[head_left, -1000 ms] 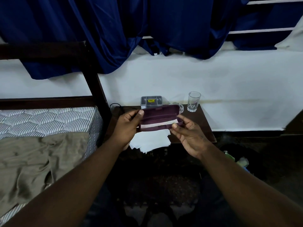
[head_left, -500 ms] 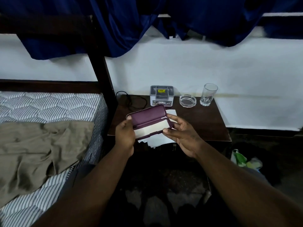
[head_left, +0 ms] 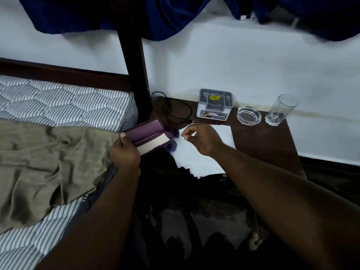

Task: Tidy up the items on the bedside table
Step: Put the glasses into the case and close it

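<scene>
Purple case (head_left: pixel 145 131), lid open, pale lining showing, sits in my left hand (head_left: pixel 124 154). That grip is clenched round its near end, over the edge of the bed (head_left: pixel 58 106), just beside the tabletop (head_left: pixel 272 145). My right hand (head_left: pixel 204 140) reaches palm down over the white papers (head_left: pixel 196 158), its grip pinching a small white piece (head_left: pixel 194 134); I cannot tell what it is.

Bare forearms; left hand (head_left: pixel 124 152), right hand (head_left: pixel 202 139) bare.

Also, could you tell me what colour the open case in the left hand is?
The case is purple, shown best in the head view.
</scene>
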Tool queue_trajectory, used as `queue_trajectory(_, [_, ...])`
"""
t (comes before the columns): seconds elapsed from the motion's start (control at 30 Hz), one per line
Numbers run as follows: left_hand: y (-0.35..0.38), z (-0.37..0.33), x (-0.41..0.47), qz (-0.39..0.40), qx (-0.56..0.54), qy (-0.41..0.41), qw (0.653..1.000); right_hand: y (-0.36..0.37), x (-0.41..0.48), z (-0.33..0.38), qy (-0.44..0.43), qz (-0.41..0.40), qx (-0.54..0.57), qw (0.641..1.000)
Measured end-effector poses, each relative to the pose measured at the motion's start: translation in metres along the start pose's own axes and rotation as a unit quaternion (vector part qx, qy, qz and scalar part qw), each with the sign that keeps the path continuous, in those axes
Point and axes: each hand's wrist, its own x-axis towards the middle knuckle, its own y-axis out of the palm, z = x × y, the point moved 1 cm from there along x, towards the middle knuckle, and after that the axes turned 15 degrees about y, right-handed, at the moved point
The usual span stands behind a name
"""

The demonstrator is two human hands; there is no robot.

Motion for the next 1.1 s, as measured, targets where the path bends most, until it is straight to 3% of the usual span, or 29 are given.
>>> queue_trajectory(0.17, [0.007, 0.008, 0.015, -0.022, 0.03, 0.014, 0.999, 0.009, 0.034, 0.022, -0.056, 0.032, -0.13, 0.989])
queue_trajectory(0.53, [0.02, 0.021, 0.021, -0.054, 0.042, 0.026, 0.997, 0.033, 0.077, 0.035, -0.169, 0.1, -0.334, 0.922])
queue_trajectory(0.83, [0.019, 0.018, 0.022, -0.064, 0.034, 0.036, 0.997, 0.014, 0.072, 0.044, -0.169, 0.097, -0.331, 0.923])
queue_trajectory(0.97, [0.012, 0.002, 0.015, -0.078, 0.015, 0.083, 0.993, -0.013, 0.061, 0.048, -0.133, 0.082, -0.292, 0.943])
queue_trajectory(1.1, [0.007, -0.006, 0.006, -0.04, -0.028, 0.101, 0.994, -0.049, 0.044, 0.055, -0.107, 0.065, -0.244, 0.962])
